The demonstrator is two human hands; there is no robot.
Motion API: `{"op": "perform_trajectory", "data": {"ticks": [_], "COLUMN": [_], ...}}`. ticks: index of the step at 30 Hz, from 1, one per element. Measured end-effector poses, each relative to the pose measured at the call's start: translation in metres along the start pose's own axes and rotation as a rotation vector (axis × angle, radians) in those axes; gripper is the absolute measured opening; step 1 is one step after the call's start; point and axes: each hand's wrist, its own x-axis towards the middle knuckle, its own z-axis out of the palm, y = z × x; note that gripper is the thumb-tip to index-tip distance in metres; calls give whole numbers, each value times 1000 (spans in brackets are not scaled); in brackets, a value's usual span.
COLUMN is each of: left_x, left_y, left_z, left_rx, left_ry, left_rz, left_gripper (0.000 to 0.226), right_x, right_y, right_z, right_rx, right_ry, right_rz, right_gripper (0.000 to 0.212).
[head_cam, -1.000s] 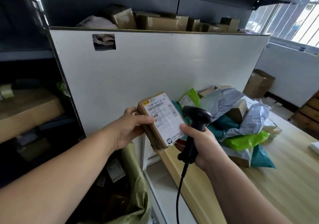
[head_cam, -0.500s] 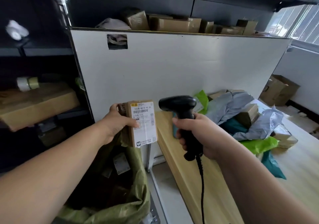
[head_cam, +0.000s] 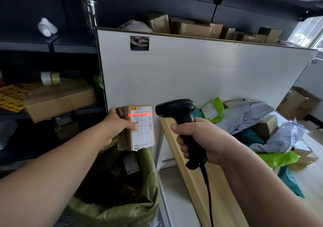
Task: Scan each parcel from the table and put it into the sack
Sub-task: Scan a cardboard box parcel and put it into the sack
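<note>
Lower left: sack (head_cam: 122, 214) stands open. Centre-left, above it: our left hand (head_cam: 116, 127) grips parcel (head_cam: 142, 134) by left edge, thumb on label, red scan line across barcode. We judge it light, stiff; hold sides, label clear. Centre: our right hand (head_cam: 201, 139) wraps scanner (head_cam: 181, 116); trigger finger possibly hidden.

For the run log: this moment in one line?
left hand: holds parcel above sack | right hand: grips scanner | red beam on label
</note>
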Motion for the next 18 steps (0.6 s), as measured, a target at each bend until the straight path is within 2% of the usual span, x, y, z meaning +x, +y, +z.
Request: {"op": "perform_trajectory", "data": {"ticks": [18], "left_x": [24], "left_y": [-22], "left_z": [-25], "left_rx": [36], "left_ry": [-39], "left_rz": [-59], "left_gripper": [77], "right_x": [23], "right_y": [3], "right_z": [35], "right_rx": [-30], "right_ry": [6], "right_rz": [88], "right_gripper": [22]}}
